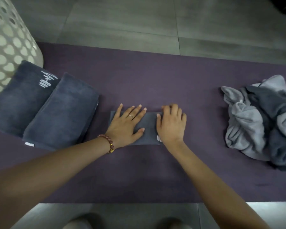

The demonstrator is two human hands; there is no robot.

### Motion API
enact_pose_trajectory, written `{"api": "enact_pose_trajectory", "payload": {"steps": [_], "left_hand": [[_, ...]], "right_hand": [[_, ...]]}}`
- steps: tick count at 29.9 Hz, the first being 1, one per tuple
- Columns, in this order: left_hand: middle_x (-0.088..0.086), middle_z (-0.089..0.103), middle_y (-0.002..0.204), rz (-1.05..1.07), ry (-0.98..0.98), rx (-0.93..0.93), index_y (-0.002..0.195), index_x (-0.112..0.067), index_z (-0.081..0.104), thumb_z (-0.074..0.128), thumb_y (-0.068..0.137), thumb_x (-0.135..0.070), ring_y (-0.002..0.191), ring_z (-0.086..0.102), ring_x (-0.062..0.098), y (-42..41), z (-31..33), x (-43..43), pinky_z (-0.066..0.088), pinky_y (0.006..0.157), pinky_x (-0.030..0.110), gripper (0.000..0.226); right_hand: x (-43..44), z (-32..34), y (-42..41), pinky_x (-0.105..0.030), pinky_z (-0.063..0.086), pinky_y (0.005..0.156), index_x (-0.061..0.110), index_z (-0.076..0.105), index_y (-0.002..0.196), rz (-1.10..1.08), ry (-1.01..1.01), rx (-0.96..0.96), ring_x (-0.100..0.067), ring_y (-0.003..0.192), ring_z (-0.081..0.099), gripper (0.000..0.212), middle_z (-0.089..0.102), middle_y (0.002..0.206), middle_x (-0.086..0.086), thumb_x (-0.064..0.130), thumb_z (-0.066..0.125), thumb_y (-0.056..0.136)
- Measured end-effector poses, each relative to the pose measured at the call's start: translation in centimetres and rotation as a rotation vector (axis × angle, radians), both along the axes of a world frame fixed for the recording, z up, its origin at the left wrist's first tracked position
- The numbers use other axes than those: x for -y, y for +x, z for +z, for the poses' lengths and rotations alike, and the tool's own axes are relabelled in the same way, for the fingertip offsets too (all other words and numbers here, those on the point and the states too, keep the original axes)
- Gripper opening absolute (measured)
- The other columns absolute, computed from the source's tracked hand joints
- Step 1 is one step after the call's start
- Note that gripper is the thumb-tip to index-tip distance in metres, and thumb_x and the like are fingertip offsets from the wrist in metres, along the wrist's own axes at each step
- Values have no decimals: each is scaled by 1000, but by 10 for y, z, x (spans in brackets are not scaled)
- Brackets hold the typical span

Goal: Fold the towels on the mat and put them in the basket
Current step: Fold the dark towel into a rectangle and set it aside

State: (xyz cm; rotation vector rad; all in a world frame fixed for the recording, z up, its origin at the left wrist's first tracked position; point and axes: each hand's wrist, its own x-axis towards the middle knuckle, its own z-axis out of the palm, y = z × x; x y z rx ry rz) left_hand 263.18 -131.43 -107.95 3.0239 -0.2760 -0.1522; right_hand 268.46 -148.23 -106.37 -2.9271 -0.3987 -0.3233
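Left hand (127, 124) lies flat, fingers spread, on a small folded dark grey towel (149, 128) at the middle of the purple mat (155, 76). Right hand (171, 126) curls over its right end; whether it grasps or merely presses I cannot tell. Two folded dark towels (63, 109) sit to the left beside the perforated basket (7, 47); a crumpled towel pile (257, 119) lies well apart on the right

Mat (155, 76) lies across tiled floor (122, 22), left to right. Laundry basket (8, 47) at far-left end, behind two folded towels. Left folded towel (23, 100) and right folded towel (61, 111) on mat's left part, side by side, touching. Small folded towel (149, 128) mid-mat: left hand (127, 124) on its left half, right hand (171, 124) on its right end. Heap of unfolded towels (261, 123) on mat's right end, well apart.
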Motion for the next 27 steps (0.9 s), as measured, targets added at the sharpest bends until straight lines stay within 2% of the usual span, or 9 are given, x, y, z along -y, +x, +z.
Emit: {"api": "enact_pose_trajectory", "payload": {"steps": [2,5,8,11,15,18,22,25,27], "left_hand": [[2,22,157,1,4,18,151,-21,15,14,86,-56,143,23,20,0,-1,0,3,116,54,74],[4,29,154,-7,-6,35,150,-18,21,19,87,-54,141,29,21,-1,-3,0,8,116,55,72],[6,37,150,-19,-19,65,147,-16,30,28,87,-51,135,39,22,-2,-5,-1,14,115,53,70],[5,42,147,-28,-27,68,145,-15,36,34,86,-50,129,45,21,-3,-4,-4,17,113,49,69],[4,42,147,-36,-61,15,144,-16,37,34,87,-50,129,46,20,-4,5,-4,19,112,45,67],[5,36,150,-35,-51,48,146,-16,33,31,91,-48,135,38,21,-18,1,-21,15,114,41,64],[7,16,158,-10,-82,-3,151,-17,17,20,93,-51,145,9,19,-33,-3,-40,-3,118,34,67],[4,3,160,48,-148,-52,150,-21,3,7,90,-55,146,-7,19,-29,2,-35,-3,119,37,70],[3,-8,159,255,-319,-91,151,-23,3,13,95,-51,145,-14,23,-37,7,-25,5,119,41,63]], "right_hand": [[3,5,1,-41,44,96,11,64,112,206,44,90,-27,111,59,42,62,120,-8,22,34,83],[-6,4,-7,-37,31,110,4,59,125,304,22,24,-25,126,51,48,57,132,-10,24,31,91],[-10,-16,-14,-38,20,115,0,52,131,306,-84,-127,-25,131,46,55,52,137,-13,32,27,94],[-7,-21,-11,-35,11,116,2,47,137,272,-70,-238,-24,134,41,58,48,142,-10,33,25,93],[-5,-16,-12,-34,10,116,3,46,137,301,-11,-242,-24,134,41,58,48,142,-10,35,28,92],[16,-22,-23,-29,12,117,6,33,145,300,18,-218,-18,143,23,62,31,153,-7,40,25,94],[34,-25,-30,-23,9,116,14,12,151,284,75,-357,-5,142,-7,74,3,159,4,55,10,89],[36,-15,-23,-23,3,116,15,6,152,320,76,-439,-5,141,-10,83,-4,158,5,68,8,88],[36,-9,-26,-23,9,116,16,12,151,274,217,-476,-5,142,0,68,0,159,7,51,30,96]]}}
